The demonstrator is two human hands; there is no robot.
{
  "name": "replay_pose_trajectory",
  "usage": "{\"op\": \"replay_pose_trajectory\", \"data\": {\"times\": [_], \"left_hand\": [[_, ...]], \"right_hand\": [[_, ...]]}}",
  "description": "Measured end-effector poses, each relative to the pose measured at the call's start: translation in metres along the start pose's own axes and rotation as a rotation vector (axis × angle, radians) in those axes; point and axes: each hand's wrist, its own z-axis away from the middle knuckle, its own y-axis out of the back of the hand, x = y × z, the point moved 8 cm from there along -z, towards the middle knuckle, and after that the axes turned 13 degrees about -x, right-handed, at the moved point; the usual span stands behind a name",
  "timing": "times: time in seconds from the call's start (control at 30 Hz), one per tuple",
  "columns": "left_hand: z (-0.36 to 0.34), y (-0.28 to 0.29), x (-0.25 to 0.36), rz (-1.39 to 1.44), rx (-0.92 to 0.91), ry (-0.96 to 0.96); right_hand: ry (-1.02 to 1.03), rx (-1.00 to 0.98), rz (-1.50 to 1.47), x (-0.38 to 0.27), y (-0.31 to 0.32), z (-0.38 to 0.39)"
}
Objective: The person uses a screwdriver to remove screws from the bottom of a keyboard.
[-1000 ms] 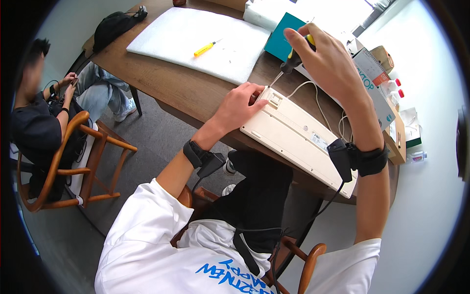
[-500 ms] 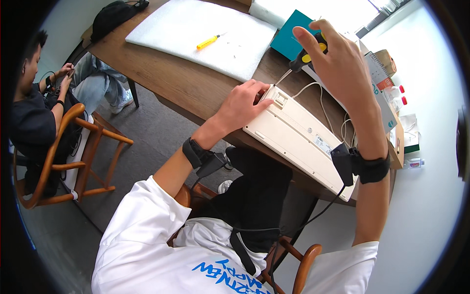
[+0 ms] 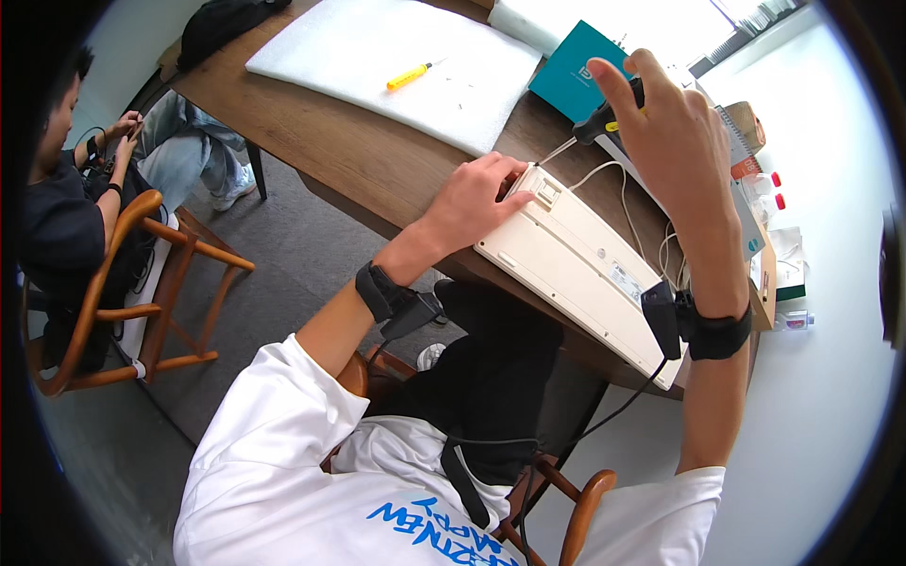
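Note:
A cream keyboard [image 3: 580, 259] lies upside down along the table's near edge, its underside with screw holes and a small label facing up. My left hand [image 3: 470, 200] grips its far left corner, thumb on the underside and fingers over the end. My right hand [image 3: 665, 132] is closed around the black-and-yellow handle of a screwdriver [image 3: 598, 124], raised above the table. Its slanting metal shaft comes down to the keyboard's corner beside my left fingertips. I cannot make out whether the tip sits in a screw.
A white foam sheet [image 3: 349, 47] holds a small yellow screwdriver [image 3: 408, 77] and several tiny screws. Behind my right hand stand a teal box [image 3: 578, 75] and red-capped bottles [image 3: 769, 193]. A pale cable [image 3: 623, 193] curls behind the keyboard. At left, another person [image 3: 71, 208] sits on a wooden chair.
My right hand has turned the screwdriver handle a little, so less of its yellow shows. My left hand keeps its grip on the keyboard corner. The whole view has shifted slightly.

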Motion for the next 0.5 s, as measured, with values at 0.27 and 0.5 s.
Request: {"op": "replay_pose_trajectory", "data": {"times": [0.27,0.5], "left_hand": [[-0.001,0.001,0.006,0.011,0.001,-0.012],[-0.001,0.000,0.004,0.026,0.000,-0.014]], "right_hand": [[0.150,0.004,-0.096,-0.006,0.007,0.014],[0.047,-0.003,-0.098,-0.007,-0.008,0.009]]}}
